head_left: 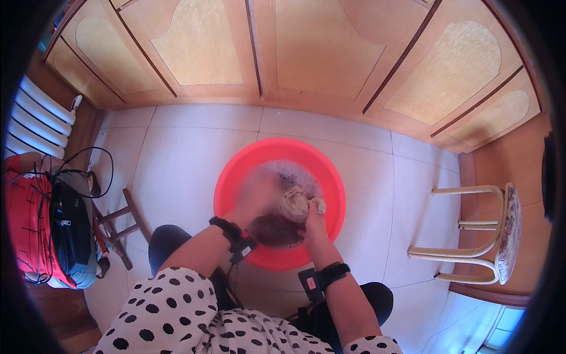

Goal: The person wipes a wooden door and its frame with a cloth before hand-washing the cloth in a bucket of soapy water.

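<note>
A round red plastic basin (337, 197) sits on the floor between my knees, holding dark water with white suds (289, 170). Bunched up at the water's surface is a wet beige cloth (295, 203). My right hand (316, 219) grips the cloth's right side, fingers curled over it near the basin's right wall. On the cloth's left, my left hand (257, 192) is smeared by motion over the suds, so its fingers cannot be made out. Each wrist wears a black strap with a small box.
Wooden cabinet doors (318, 47) stand along the far side. To the right is a chair with a patterned seat (510, 233). At left, a red bag (29, 218), a black pouch (73, 236) and cables lie near a dark wooden stool frame (124, 221) and a white radiator (38, 115).
</note>
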{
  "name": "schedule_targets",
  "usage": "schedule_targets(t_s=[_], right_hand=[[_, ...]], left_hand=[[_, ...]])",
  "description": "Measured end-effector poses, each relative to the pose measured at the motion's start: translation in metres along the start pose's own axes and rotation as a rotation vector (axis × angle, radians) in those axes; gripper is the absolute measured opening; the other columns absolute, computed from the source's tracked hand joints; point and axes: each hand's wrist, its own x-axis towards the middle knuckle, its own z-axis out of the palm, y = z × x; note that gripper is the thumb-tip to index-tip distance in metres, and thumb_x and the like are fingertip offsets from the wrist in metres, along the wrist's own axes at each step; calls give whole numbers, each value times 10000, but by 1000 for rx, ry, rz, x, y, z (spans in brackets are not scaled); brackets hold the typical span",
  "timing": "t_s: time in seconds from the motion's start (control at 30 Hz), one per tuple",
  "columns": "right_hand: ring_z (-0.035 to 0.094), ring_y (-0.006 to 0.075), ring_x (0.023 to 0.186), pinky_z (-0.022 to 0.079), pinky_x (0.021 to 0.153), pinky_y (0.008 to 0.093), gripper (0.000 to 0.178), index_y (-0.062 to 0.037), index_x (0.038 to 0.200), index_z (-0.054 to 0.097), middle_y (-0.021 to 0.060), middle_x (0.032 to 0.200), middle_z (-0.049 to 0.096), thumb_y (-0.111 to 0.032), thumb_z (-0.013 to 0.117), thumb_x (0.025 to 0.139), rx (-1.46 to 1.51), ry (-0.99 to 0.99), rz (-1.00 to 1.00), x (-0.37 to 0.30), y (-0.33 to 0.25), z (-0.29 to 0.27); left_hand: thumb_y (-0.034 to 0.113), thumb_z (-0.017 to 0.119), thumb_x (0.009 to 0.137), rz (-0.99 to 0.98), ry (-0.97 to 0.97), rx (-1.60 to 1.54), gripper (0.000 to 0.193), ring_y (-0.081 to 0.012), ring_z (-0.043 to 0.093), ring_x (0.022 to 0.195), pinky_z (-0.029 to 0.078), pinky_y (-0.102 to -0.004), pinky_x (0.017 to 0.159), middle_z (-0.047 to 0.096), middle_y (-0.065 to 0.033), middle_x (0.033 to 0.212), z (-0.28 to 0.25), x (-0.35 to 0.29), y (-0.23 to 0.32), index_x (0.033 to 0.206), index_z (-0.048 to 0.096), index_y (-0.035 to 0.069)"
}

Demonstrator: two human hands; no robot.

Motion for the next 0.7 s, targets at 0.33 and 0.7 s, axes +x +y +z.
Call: schedule_targets(t_s=[0.33,0.7], right_hand=[[556,364,1019,448,857,473,544,-28,1250,416,219,1127,556,-391,488,851,-1159,59,-268,48,72,-31],[584,411,926,465,796,460,444,-17,1119,496,274,978,595,-330,554,810,-719,4,-502,40,43,-32]], left_hand=[[184,536,801,35,-10,290,299,-365,591,925,461,-452,830,621,-194,943,75,-25,-66,1091,569,118],[138,510,778,-98,-61,94,196,-360,611,904,502,-468,738,641,-169,920,50,22,-39,897,654,79]])
